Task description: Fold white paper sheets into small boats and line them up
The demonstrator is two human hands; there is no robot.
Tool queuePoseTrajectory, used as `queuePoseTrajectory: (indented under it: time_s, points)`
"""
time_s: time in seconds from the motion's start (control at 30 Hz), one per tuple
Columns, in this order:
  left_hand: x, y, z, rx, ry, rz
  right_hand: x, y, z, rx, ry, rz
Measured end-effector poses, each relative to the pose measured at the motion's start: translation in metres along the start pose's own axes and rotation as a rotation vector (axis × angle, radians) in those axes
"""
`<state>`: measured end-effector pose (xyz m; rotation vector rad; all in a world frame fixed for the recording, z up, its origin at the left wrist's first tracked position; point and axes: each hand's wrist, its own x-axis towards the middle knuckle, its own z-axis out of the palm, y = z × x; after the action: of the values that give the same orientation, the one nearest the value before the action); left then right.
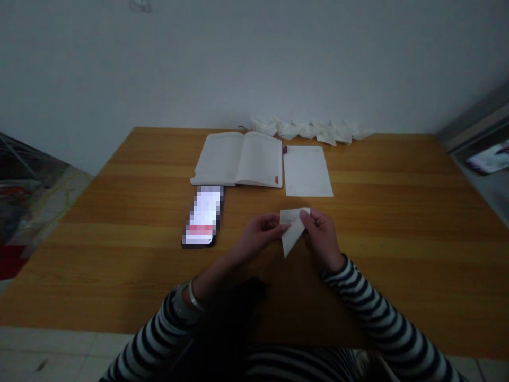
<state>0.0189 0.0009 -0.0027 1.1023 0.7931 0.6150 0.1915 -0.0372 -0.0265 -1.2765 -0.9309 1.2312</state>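
Observation:
A folded piece of white paper (293, 229) hangs to a point between my hands, near the middle of the wooden table. My left hand (258, 236) pinches its left edge between thumb and fingers. My right hand (320, 237) holds its upper right corner, with the thumb on top. A loose white sheet (307, 171) lies flat on the table beyond my hands, and an open notebook (238, 159) lies to its left. The fold's lower point stays above the tabletop.
A phone (202, 216) with a pixelated screen lies left of my hands. Several folded white paper pieces (312, 130) stand in a row along the far edge of the wooden table (397, 223), against a white wall (254, 63). A tiled floor shows beyond the table's sides.

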Motion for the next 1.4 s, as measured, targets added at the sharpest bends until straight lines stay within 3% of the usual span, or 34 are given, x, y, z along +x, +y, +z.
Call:
queuePoseTrajectory:
  time_s: [0.13, 0.37, 0.5, 0.67, 0.93, 1.07, 1.13, 1.23, 1.3, 1.4]
  points:
    - [0.0, -0.001, 0.0, -0.099, -0.068, -0.048, -0.002, 0.0, 0.005, 0.133, 0.055, -0.01]
    - [-0.006, -0.004, 0.015, -0.304, -0.06, -0.118, -0.009, -0.004, 0.019, 0.184, 0.077, 0.015]
    - [-0.005, -0.001, 0.018, -0.367, 0.023, -0.194, -0.006, 0.001, 0.021, 0.178, 0.081, -0.013]
    - [-0.006, 0.004, 0.016, -0.317, 0.1, -0.132, -0.003, 0.007, 0.019, 0.058, 0.066, -0.083]
    - [-0.004, 0.002, 0.003, -0.109, -0.017, -0.067, -0.001, -0.003, 0.007, -0.125, 0.009, -0.202]
    - [0.001, -0.001, -0.002, 0.058, 0.072, -0.025, 0.001, 0.001, 0.003, -0.072, 0.028, -0.092]
    - [0.0, -0.002, -0.001, 0.131, 0.214, 0.063, 0.002, 0.005, 0.003, -0.013, 0.083, -0.015]
    - [-0.005, 0.0, 0.001, 0.401, 0.359, 0.344, 0.002, 0.008, 0.004, 0.059, 0.154, 0.047]
    - [-0.009, 0.001, 0.002, 0.64, 0.3, 0.494, 0.002, 0.009, 0.004, 0.093, 0.168, 0.057]
    - [-0.014, -0.001, 0.004, 0.84, 0.15, 0.54, 0.002, 0.01, 0.003, 0.091, 0.18, 0.056]
